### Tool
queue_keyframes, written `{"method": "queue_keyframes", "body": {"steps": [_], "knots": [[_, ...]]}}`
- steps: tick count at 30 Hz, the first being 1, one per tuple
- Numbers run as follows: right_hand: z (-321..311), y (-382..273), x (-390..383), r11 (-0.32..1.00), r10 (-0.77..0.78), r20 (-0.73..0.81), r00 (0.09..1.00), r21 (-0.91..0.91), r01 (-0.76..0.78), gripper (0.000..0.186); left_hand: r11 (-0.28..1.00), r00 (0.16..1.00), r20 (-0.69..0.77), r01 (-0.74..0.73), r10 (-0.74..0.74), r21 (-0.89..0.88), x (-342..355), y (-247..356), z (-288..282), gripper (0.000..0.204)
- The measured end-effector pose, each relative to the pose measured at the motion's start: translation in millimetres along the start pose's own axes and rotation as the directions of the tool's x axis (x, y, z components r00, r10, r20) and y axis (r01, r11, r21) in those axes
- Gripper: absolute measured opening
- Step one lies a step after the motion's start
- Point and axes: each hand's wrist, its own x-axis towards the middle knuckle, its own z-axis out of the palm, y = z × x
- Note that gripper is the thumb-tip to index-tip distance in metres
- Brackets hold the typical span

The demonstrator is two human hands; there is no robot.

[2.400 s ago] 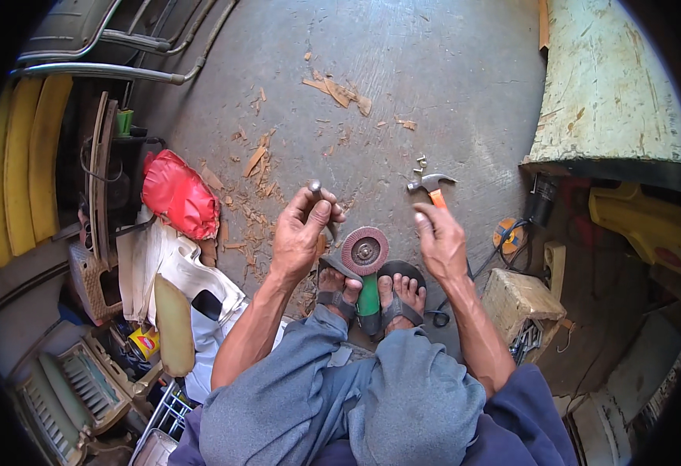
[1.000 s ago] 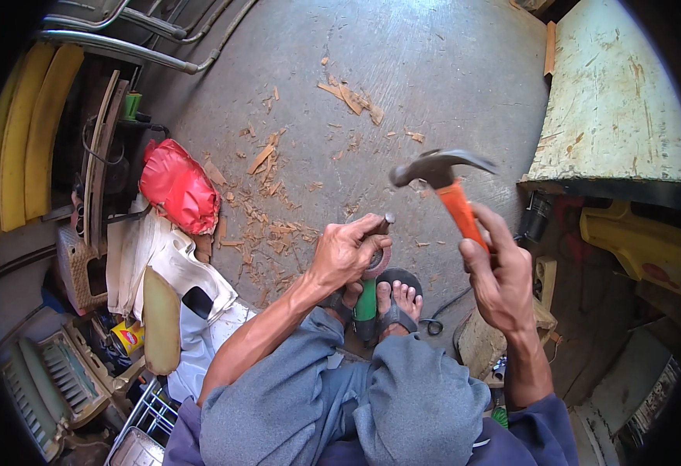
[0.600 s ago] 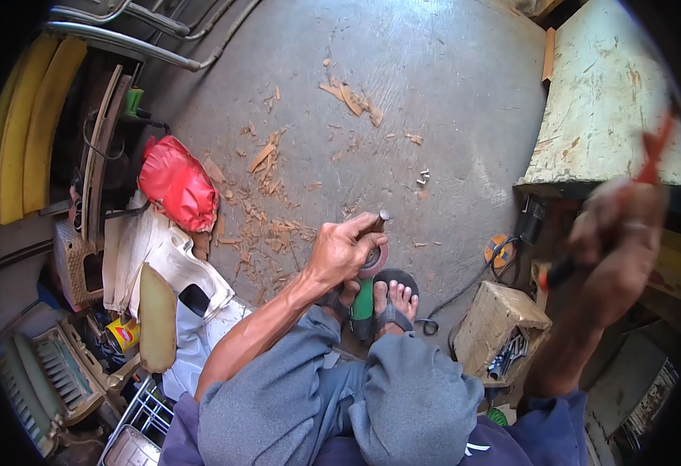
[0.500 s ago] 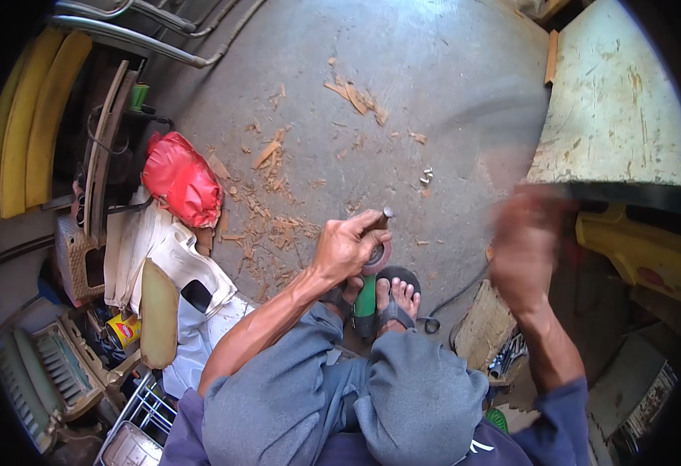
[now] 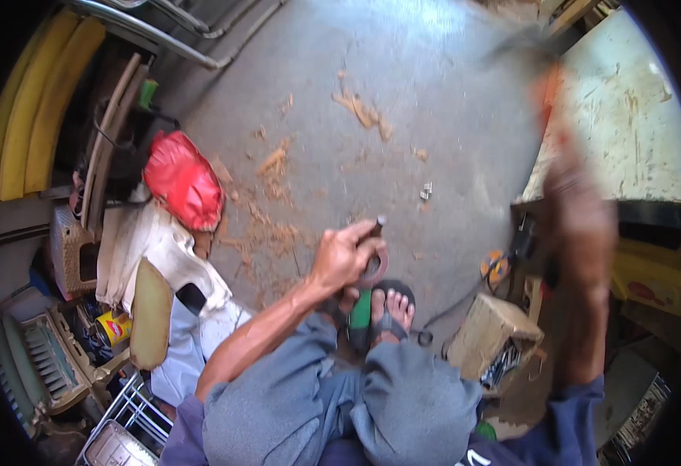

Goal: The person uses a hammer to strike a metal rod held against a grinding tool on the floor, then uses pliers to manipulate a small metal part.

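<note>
Gripping a steel punch (image 5: 377, 227) on the grinder disc (image 5: 374, 268), left fingers (image 5: 352, 247) clenched; right hand (image 5: 581, 225) raised, blurred, grasp indiscernible; next strike needs squareness.

Grey concrete floor (image 5: 402, 101) strewn with wood shavings (image 5: 274, 225) at centre; yellow tubes (image 5: 26, 116) at left, pale worn board (image 5: 628, 132) upper right.

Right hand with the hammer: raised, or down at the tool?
Raised. The right hand is a blur high at the right, the hammer above it, well apart from the left hand holding the punch.
</note>
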Motion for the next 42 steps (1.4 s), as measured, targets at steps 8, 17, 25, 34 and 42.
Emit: {"method": "queue_keyframes", "body": {"steps": [8, 17, 25, 34, 42], "knots": [[-2.3, 4.2, 5.7, 0.926, 0.041, 0.223, 0.974, -0.375, 0.047, 0.036, 0.998, 0.999, -0.030, -0.018, 0.020, 0.067, -2.1, -3.8, -1.2, 0.023], [9.5, 9.1, 24.1, 0.916, 0.033, 0.279, 0.960, -0.393, 0.083, 0.035, 0.998, 0.997, -0.048, -0.057, 0.057, 0.001, -11.6, -6.3, 4.7, 0.022], [28.6, -27.9, 9.5, 0.692, 0.543, 0.458, 0.704, -0.719, -0.067, 0.043, 1.000, 0.999, 0.031, -0.007, 0.007, 0.006, -19.8, -4.6, 5.2, 0.026], [32.1, -14.9, 15.0, 0.785, 0.244, 0.545, 0.802, -0.597, 0.166, 0.029, 1.000, 1.000, -0.016, -0.025, 0.025, -0.004, -22.5, -7.3, 6.7, 0.022], [45.2, -11.2, 4.8, 0.773, 0.383, 0.529, 0.757, -0.632, 0.051, 0.028, 0.994, 0.992, -0.063, -0.112, 0.112, 0.002, -23.7, -4.0, 9.1, 0.024]]}}
